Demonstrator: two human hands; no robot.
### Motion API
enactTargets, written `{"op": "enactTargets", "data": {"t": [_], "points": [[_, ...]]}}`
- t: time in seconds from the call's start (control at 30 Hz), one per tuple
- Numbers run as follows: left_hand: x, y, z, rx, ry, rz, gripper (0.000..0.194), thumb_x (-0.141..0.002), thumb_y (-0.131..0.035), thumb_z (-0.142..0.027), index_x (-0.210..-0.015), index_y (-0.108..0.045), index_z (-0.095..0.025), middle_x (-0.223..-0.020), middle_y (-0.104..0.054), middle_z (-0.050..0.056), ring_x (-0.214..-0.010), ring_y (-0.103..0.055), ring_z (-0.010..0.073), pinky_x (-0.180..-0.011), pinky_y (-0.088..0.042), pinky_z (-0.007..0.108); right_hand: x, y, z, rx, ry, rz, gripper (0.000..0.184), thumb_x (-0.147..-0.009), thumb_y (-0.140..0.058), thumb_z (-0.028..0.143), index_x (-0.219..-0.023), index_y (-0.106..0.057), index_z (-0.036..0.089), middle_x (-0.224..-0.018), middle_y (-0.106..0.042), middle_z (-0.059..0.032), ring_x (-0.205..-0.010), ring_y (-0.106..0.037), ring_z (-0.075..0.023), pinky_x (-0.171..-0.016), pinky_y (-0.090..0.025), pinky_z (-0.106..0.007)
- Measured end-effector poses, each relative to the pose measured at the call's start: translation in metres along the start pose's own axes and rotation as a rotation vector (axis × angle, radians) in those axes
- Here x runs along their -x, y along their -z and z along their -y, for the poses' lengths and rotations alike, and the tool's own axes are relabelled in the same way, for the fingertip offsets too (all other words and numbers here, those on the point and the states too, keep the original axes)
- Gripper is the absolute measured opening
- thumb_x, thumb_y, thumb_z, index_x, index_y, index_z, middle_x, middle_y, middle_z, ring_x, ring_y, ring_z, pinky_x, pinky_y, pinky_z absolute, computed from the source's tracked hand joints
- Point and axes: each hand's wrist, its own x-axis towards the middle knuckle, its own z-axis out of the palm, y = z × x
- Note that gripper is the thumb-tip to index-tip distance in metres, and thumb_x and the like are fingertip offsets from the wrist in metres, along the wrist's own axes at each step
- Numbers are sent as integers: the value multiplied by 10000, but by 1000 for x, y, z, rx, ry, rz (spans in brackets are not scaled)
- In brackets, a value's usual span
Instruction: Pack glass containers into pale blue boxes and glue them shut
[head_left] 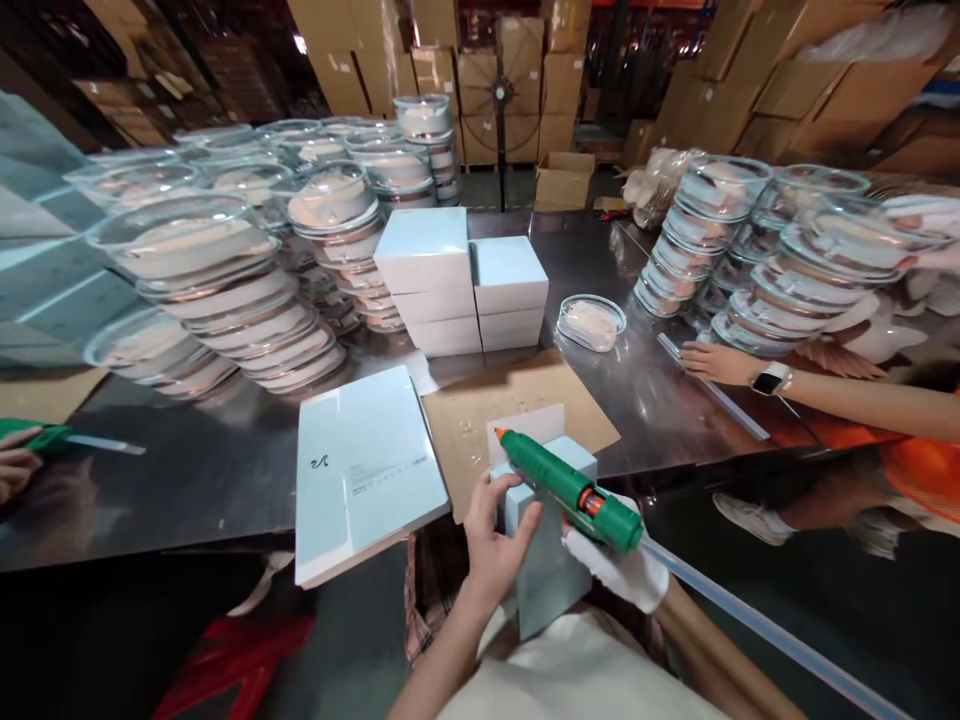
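Note:
My gloved right hand grips a green hot glue gun, whose orange nozzle points up and left. A long clear glue stick trails from the gun's back end. Under the gun a light blue cardboard box stands upright at the table edge, its white flap raised. Bare, my left hand holds this box by its left side, thumb and forefinger near the top. The gun hides part of the box opening. Both rest by a brown cardboard sheet.
Flat light blue box blanks lie left. Finished-looking boxes, a lone glass dish and tall dish stacks stand behind. At right a co-worker's hand rests near a clear stick; another person's hand holds a green glue gun.

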Motion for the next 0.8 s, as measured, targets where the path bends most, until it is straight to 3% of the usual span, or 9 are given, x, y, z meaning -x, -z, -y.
{"op": "enactTargets", "data": {"t": [0.17, 0.33, 0.43, 0.53, 0.6, 0.7, 0.8], "points": [[3, 3, 2, -10, -16, -49, 220, -967, -758, -394, -1136, -724, -257, -1077, -792, 54, -1186, -694, 270, -1092, -493, 408, -4, 18, -9, 87, -141, -70, 227, -751, -771, 451, -754, -678, 244, -700, -707, -61, -657, -677, -266, -650, -591, -413], [4, 7, 7, -1, 16, -50, 220, -968, -761, -400, -1138, -716, -268, -1097, -772, 43, -1165, -676, 258, -1080, -474, 388, -11, 40, -26, -28, -375, -173, 386, -670, -803, 573, -641, -654, 218, -578, -629, -25, -543, -563, -181, -582, -494, -354], [2, 9, 7, 38, 32, -45, 209, -976, -754, -390, -1140, -711, -267, -1096, -748, 38, -1101, -674, 230, -1000, -501, 340, -24, 50, -34, -237, -415, -163, 432, -648, -835, 594, -786, -738, 196, -699, -732, -43, -488, -541, -147, -511, -435, -315], [1, 11, 6, 67, 39, -41, 196, -985, -742, -388, -1134, -709, -265, -1092, -740, 35, -1083, -678, 222, -996, -503, 333, -54, 59, -45, -338, -428, -127, 494, -679, -789, 608, -918, -754, 178, -604, -695, -36, -459, -531, -155, -477, -406, -296], [1, 11, 7, 72, 40, -35, 197, -981, -746, -396, -1125, -711, -267, -1092, -747, 32, -1090, -681, 227, -1043, -488, 354, -79, 67, -54, -277, -504, -111, 464, -759, -704, 619, -882, -722, 172, -540, -650, -46, -479, -556, -182, -495, -447, -306], [2, 11, 10, 76, 52, -15, 215, -969, -757, -419, -1119, -719, -270, -1095, -755, 37, -1124, -672, 243, -1080, -471, 379, -107, 84, -60, -147, -605, -114, 404, -878, -622, 573, -770, -669, 187, -603, -694, -107, -536, -620, -225, -552, -512, -350], [3, 11, 13, 105, 83, 6, 254, -955, -765, -461, -1105, -733, -258, -1098, -753, 56, -1158, -666, 264, -1076, -478, 390, -113, 95, -50, 17, -567, -189, 360, -852, -723, 516, -681, -650, 208, -639, -704, -98, -670, -687, -256, -622, -508, -335]]}}
